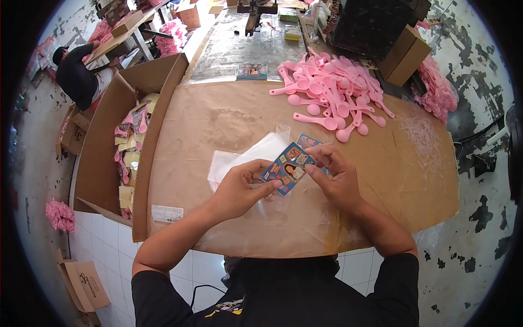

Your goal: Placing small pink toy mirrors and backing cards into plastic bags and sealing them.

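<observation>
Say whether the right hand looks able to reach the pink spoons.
Probably yes: the pink spoons lie just beyond the right hand with nothing visible blocking the way, though it is handling the blue card.

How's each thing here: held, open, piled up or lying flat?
Front blue card, held at an angle
Left hand, pinching that card
Right hand, gripping its right side
Rear blue card, partly hidden
Whitish plastic sheets, overlapping, lying flat
Pink spoons, loosely heaped
Large cardboard box, open, things inside
</observation>
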A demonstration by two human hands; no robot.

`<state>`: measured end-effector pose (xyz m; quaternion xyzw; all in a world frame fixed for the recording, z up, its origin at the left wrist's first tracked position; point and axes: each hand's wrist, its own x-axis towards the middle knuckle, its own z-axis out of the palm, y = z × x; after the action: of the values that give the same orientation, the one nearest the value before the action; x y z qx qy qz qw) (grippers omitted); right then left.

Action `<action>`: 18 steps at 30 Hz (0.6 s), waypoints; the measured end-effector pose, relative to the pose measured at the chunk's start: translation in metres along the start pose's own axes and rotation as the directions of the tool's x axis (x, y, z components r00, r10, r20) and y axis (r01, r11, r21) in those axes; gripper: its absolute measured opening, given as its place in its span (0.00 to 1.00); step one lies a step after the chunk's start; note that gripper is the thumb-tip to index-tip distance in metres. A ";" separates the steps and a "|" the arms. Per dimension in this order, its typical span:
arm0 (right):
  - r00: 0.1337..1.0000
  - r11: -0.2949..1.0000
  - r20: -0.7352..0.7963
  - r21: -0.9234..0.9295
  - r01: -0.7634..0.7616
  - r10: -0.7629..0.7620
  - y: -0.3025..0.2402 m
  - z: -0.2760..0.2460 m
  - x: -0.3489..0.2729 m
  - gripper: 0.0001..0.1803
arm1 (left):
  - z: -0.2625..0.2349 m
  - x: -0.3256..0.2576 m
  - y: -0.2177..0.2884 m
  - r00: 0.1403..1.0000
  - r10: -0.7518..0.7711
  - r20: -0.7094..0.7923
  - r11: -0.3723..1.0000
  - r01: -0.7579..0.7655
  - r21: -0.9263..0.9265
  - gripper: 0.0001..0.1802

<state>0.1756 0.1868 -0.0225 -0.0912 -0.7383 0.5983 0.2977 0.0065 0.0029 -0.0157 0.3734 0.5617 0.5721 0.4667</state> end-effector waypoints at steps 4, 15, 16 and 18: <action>1.000 0.992 -0.012 0.124 -0.024 0.025 -0.003 -0.003 0.001 0.12 | -0.002 0.000 0.000 0.999 0.026 0.037 0.999 -0.025 -0.023 0.21; 0.991 0.995 0.100 -0.023 0.093 -0.090 0.006 -0.012 0.006 0.13 | 0.004 0.003 0.000 0.997 0.035 -0.064 0.992 -0.042 -0.115 0.21; 0.991 0.996 0.100 -0.021 0.092 -0.089 0.004 -0.010 0.005 0.13 | 0.002 0.003 -0.001 0.997 0.033 -0.065 0.993 -0.041 -0.114 0.21; 0.999 0.998 0.053 0.068 -0.010 0.006 -0.003 -0.005 0.002 0.14 | -0.004 0.004 -0.003 0.999 -0.037 -0.011 0.999 0.037 0.011 0.21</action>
<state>0.1771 0.1908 -0.0183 -0.0680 -0.7249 0.6263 0.2786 0.0020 0.0053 -0.0198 0.3622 0.5743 0.5623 0.4721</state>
